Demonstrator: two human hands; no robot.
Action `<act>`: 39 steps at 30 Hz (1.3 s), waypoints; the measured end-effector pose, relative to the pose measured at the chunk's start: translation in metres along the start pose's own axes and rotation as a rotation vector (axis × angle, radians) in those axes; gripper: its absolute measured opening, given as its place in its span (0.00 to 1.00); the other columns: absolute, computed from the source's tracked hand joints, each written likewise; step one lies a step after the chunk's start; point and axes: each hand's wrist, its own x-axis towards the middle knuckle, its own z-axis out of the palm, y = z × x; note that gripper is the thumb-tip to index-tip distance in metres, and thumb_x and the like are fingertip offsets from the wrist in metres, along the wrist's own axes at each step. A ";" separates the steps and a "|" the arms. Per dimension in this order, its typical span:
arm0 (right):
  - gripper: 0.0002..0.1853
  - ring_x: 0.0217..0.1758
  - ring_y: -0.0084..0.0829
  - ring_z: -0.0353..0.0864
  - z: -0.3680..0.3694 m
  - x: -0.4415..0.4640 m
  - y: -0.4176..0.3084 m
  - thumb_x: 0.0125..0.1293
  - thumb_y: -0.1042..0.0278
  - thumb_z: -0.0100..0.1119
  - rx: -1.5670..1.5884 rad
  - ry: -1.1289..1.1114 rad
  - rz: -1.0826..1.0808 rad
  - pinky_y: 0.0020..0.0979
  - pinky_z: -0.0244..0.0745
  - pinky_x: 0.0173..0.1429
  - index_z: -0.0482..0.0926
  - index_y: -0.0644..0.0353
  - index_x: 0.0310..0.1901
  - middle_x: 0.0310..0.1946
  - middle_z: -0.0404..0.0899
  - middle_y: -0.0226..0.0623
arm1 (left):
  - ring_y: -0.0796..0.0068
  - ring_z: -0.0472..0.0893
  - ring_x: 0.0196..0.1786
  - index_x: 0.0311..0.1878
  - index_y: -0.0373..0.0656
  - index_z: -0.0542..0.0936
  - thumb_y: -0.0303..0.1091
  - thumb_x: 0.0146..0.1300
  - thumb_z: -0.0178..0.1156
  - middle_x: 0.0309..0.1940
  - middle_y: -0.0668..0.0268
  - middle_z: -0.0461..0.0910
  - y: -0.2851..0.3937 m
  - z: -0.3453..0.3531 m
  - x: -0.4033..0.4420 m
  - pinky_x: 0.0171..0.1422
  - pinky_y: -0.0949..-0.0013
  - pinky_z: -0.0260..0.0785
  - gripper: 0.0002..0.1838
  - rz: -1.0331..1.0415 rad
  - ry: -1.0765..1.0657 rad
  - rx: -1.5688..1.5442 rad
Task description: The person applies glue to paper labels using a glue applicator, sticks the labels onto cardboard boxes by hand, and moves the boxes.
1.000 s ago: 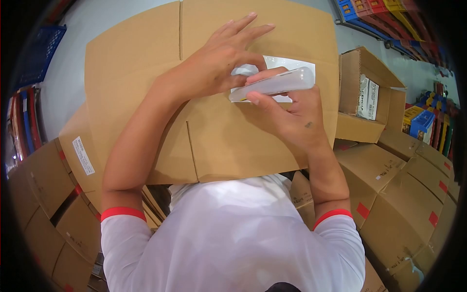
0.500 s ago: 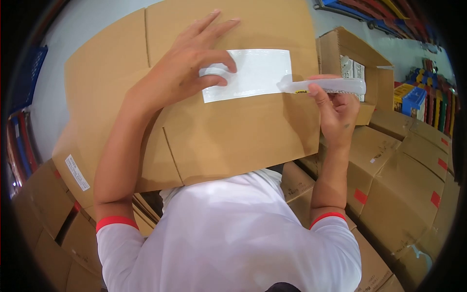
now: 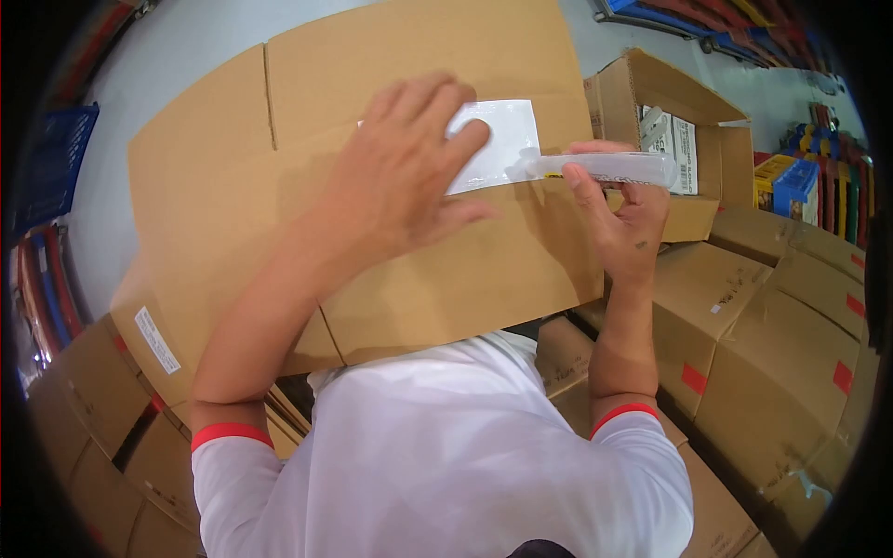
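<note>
A flattened cardboard box (image 3: pixel 446 270) lies in front of my body, with a white label or sheet (image 3: pixel 507 139) flat on its upper part. My left hand (image 3: pixel 409 163), slightly blurred, is over the left part of the white sheet, its fingers apart and nothing held in them. To the right, my right hand (image 3: pixel 623 200) grips a translucent white bottle (image 3: pixel 623 167) between thumb and fingers. The bottle lies sideways, its narrow tip at the sheet's right edge. Whether the tip touches the sheet cannot be made out.
An open carton (image 3: pixel 684 209) with printed white packs (image 3: pixel 682 153) stands at the right. Closed cartons (image 3: pixel 772 372) are stacked at lower right, others (image 3: pixel 93 372) at lower left. A blue crate (image 3: pixel 58 167) is at far left. Colourful stacks (image 3: pixel 819 186) stand at far right.
The bottle has moved right, off the middle of the sheet, uncovering it. My left hand has spread and now covers the sheet's left part. The camera view has shifted slightly.
</note>
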 end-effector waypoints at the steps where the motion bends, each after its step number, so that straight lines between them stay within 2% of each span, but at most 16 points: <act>1: 0.11 0.41 0.26 0.88 0.003 0.000 -0.004 0.63 0.74 0.77 0.005 -0.006 -0.006 0.27 0.80 0.47 0.88 0.64 0.45 0.40 0.91 0.37 | 0.50 0.72 0.71 0.52 0.42 0.80 0.43 0.50 0.81 0.63 0.56 0.76 0.008 0.001 0.000 0.71 0.49 0.68 0.29 -0.053 -0.080 -0.060; 5: 0.08 0.43 0.30 0.87 0.005 -0.004 -0.029 0.64 0.79 0.72 0.250 0.059 -0.039 0.30 0.80 0.51 0.86 0.66 0.45 0.42 0.89 0.40 | 0.54 0.78 0.53 0.51 0.41 0.78 0.35 0.46 0.82 0.47 0.59 0.77 0.015 0.018 -0.001 0.56 0.55 0.72 0.30 -0.161 -0.194 0.039; 6: 0.08 0.44 0.31 0.87 0.005 -0.003 -0.034 0.65 0.79 0.70 0.359 0.094 -0.069 0.31 0.80 0.52 0.85 0.66 0.46 0.42 0.87 0.40 | 0.54 0.78 0.53 0.51 0.41 0.78 0.35 0.46 0.82 0.47 0.59 0.77 0.011 0.015 -0.002 0.56 0.55 0.72 0.30 -0.162 -0.193 0.050; 9: 0.11 0.44 0.31 0.84 0.016 0.008 -0.049 0.68 0.79 0.66 0.698 0.138 -0.028 0.32 0.78 0.52 0.82 0.67 0.50 0.42 0.84 0.39 | 0.61 0.80 0.47 0.50 0.42 0.78 0.30 0.52 0.78 0.43 0.60 0.77 -0.012 -0.003 -0.012 0.48 0.62 0.72 0.23 -0.218 -0.017 -0.084; 11: 0.11 0.40 0.28 0.83 0.028 0.008 -0.041 0.69 0.77 0.67 0.804 0.099 0.068 0.29 0.77 0.47 0.81 0.66 0.52 0.40 0.83 0.36 | 0.69 0.83 0.51 0.54 0.38 0.78 0.26 0.59 0.75 0.49 0.60 0.81 -0.031 -0.019 -0.015 0.51 0.67 0.76 0.21 -0.298 0.350 -0.471; 12: 0.13 0.37 0.24 0.81 0.034 0.008 -0.039 0.70 0.74 0.67 0.901 0.050 0.166 0.27 0.75 0.42 0.79 0.66 0.53 0.39 0.81 0.33 | 0.69 0.83 0.51 0.54 0.38 0.78 0.26 0.59 0.75 0.49 0.60 0.81 -0.029 -0.027 -0.012 0.51 0.67 0.76 0.21 -0.291 0.349 -0.462; 14: 0.12 0.33 0.21 0.78 0.052 0.010 -0.049 0.71 0.72 0.68 0.855 0.018 0.258 0.24 0.72 0.38 0.80 0.66 0.52 0.38 0.81 0.31 | 0.75 0.83 0.57 0.60 0.34 0.77 0.24 0.68 0.69 0.55 0.61 0.83 -0.017 -0.043 -0.007 0.58 0.70 0.77 0.19 -0.541 0.928 -1.094; 15: 0.13 0.30 0.18 0.76 0.063 0.011 -0.056 0.71 0.69 0.70 0.799 -0.018 0.354 0.22 0.69 0.33 0.80 0.65 0.51 0.37 0.80 0.30 | 0.75 0.83 0.57 0.60 0.34 0.77 0.24 0.68 0.69 0.55 0.61 0.83 -0.015 -0.046 -0.008 0.58 0.70 0.77 0.19 -0.536 0.929 -1.089; 17: 0.14 0.26 0.14 0.72 0.083 0.016 -0.062 0.72 0.64 0.72 0.827 -0.024 0.310 0.21 0.64 0.28 0.80 0.63 0.50 0.35 0.80 0.27 | 0.74 0.81 0.62 0.66 0.38 0.74 0.27 0.73 0.63 0.58 0.66 0.81 -0.012 -0.049 -0.012 0.70 0.65 0.74 0.20 -0.457 1.053 -1.323; 24: 0.14 0.24 0.16 0.71 0.098 0.023 -0.074 0.70 0.63 0.75 0.969 -0.045 0.417 0.21 0.63 0.27 0.82 0.63 0.46 0.29 0.78 0.27 | 0.75 0.80 0.64 0.68 0.40 0.73 0.32 0.77 0.59 0.59 0.66 0.81 -0.002 -0.054 -0.023 0.70 0.64 0.73 0.20 -0.443 1.024 -1.411; 26: 0.13 0.24 0.16 0.71 0.097 0.023 -0.075 0.70 0.63 0.75 0.974 -0.050 0.433 0.21 0.63 0.27 0.82 0.62 0.45 0.27 0.78 0.26 | 0.77 0.82 0.56 0.63 0.35 0.75 0.26 0.74 0.63 0.55 0.63 0.82 0.003 -0.055 -0.021 0.62 0.69 0.75 0.18 -0.461 1.052 -1.469; 30: 0.09 0.24 0.15 0.71 0.075 0.029 -0.076 0.68 0.67 0.76 0.787 0.030 0.376 0.21 0.62 0.28 0.84 0.62 0.40 0.24 0.77 0.23 | 0.78 0.83 0.54 0.61 0.35 0.75 0.27 0.74 0.63 0.53 0.64 0.83 -0.002 -0.063 -0.028 0.61 0.70 0.75 0.16 -0.529 1.026 -1.486; 33: 0.08 0.25 0.14 0.71 0.038 0.036 -0.061 0.67 0.68 0.76 0.533 0.035 0.299 0.21 0.62 0.30 0.86 0.62 0.37 0.25 0.78 0.23 | 0.79 0.83 0.52 0.55 0.37 0.78 0.28 0.73 0.65 0.50 0.65 0.84 -0.031 -0.058 -0.045 0.59 0.71 0.74 0.11 -0.583 0.814 -1.587; 35: 0.08 0.26 0.14 0.71 0.020 0.038 -0.047 0.67 0.68 0.76 0.407 0.013 0.285 0.21 0.62 0.31 0.87 0.62 0.36 0.25 0.79 0.23 | 0.81 0.84 0.48 0.49 0.41 0.81 0.30 0.73 0.67 0.47 0.67 0.84 -0.044 -0.037 -0.055 0.56 0.74 0.73 0.06 -0.782 0.459 -1.222; 37: 0.08 0.27 0.14 0.70 0.011 0.039 -0.031 0.67 0.68 0.76 0.126 -0.027 0.283 0.23 0.62 0.32 0.88 0.63 0.37 0.27 0.81 0.23 | 0.69 0.83 0.57 0.42 0.42 0.82 0.31 0.69 0.70 0.53 0.61 0.85 -0.035 -0.026 -0.055 0.62 0.66 0.72 0.06 -0.984 0.344 -1.138; 39: 0.08 0.28 0.14 0.70 0.008 0.040 -0.023 0.67 0.68 0.76 0.060 -0.058 0.308 0.23 0.63 0.32 0.88 0.64 0.38 0.27 0.82 0.23 | 0.52 0.75 0.71 0.40 0.40 0.81 0.31 0.65 0.72 0.62 0.52 0.82 -0.040 -0.004 -0.060 0.72 0.54 0.67 0.09 -0.479 0.277 -0.541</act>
